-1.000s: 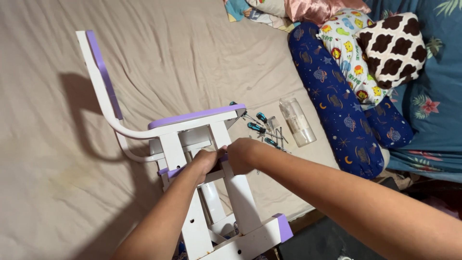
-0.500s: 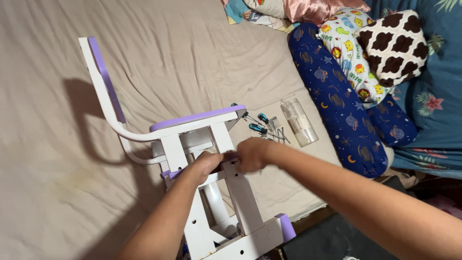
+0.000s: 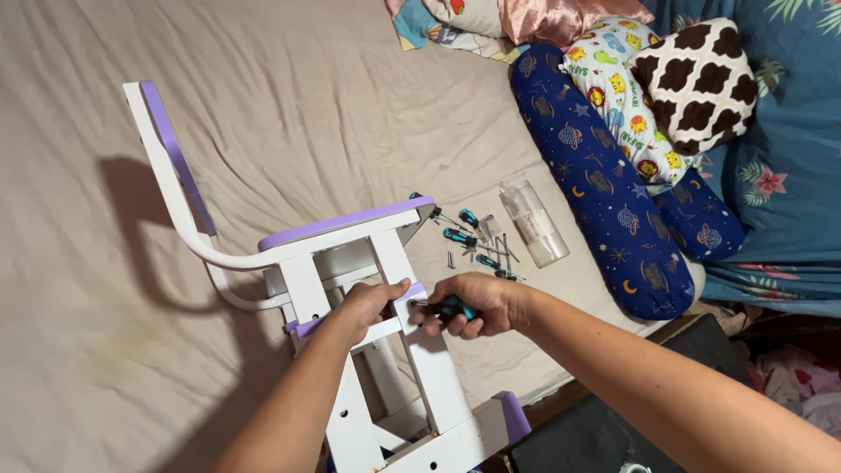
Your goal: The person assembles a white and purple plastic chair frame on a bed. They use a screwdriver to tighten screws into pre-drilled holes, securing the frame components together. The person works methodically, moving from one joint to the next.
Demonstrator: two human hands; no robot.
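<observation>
Over on the far left of the left hand, the curved white chair back (image 3: 166,175) with its purple edge sticks up off the beige bed sheet (image 3: 289,105), well away from either hand. The left hand (image 3: 368,305) is closed around a white crossbar of the upturned chair frame (image 3: 412,350), thumb pressed on top, basically pinning it. Just right of it, nearly touching, the right hand (image 3: 477,302) is wrapped tight around a screwdriver (image 3: 448,307) with a teal and black handle. Its long axis lies roughly sideways, tip pointing left at the leg right beside the left thumb, so the spot being worked sits between the two hands, and the right one is the nearer by way of the tool.

Just beyond the right hand, a loose bunch of more screwdrivers (image 3: 462,229) and small screws lies on the sheet. Right of those is a clear plastic tube container (image 3: 533,223) lying on its side with a pale label wrap. Further right, a navy bolster (image 3: 604,193) with moons and stars, a white animal-print pillow (image 3: 626,96) and a brown-and-cream patterned cushion (image 3: 701,79).
</observation>
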